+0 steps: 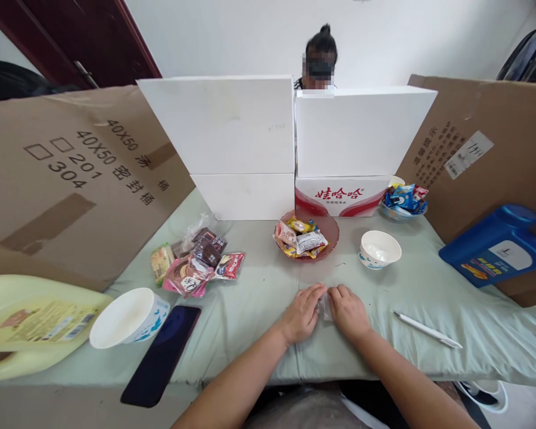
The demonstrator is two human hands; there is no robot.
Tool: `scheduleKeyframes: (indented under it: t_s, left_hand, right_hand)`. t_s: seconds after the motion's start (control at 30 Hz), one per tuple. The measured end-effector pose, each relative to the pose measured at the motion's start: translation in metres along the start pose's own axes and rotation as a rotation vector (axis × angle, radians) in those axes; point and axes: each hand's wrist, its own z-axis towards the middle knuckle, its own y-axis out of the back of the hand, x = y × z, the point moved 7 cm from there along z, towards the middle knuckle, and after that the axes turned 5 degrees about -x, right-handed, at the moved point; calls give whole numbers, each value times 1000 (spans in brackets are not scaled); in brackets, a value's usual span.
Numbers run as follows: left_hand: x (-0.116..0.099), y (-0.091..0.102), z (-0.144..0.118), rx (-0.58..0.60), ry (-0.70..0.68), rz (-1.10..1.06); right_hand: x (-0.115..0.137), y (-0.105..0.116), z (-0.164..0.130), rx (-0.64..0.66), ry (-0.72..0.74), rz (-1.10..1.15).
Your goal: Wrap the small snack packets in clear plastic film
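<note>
**Small clear wrapper pinched between two hands — slip and spill risks**

As both hands meet at the table's near edge, the head view shows the left hand (301, 313) and right hand (348, 311) side by side, fingers curled down, with a small clear wrapper (324, 307) caught between the fingertips. It lies on the pale green cloth (259, 310), just in front of the person. Whether anything is inside it can't be told; it's too small and see-through.

Risks, as I judge them:
- The film looks slick and thin, so pinched only at its edges it could slide out or tear unevenly, esp. if the two hands pull apart hard.
- A sudden give would send the hands outward. The pen (427, 331) lies near the right hand and could get knocked toward the table edge.
- The red dish of snacks (306, 236) sits straight ahead, the small white bowl (379, 248) to its right; a jerk fwd might scatter loose packets.
- The cloth is wrinkled and soft — small bits dropped on it may hide in folds.

Further left, the phone (161, 354) overhangs the table edge beside the large white bowl (127, 317), well apart from the hands, so less at risk. A person sits behind the stacked white boxes (226, 125), not reaching in.
</note>
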Motion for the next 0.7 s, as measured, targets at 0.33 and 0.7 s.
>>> scheduleKeyframes:
  t_s: [0.33,0.7]
  left_hand:
    - [6,-2,2,-102,192,238]
    - [10,-3,1,-119,159,186]
  right_hand:
    - [-7,-1,-3,-40,-29,-46]
    - [0,25,-22,-146,151,120]
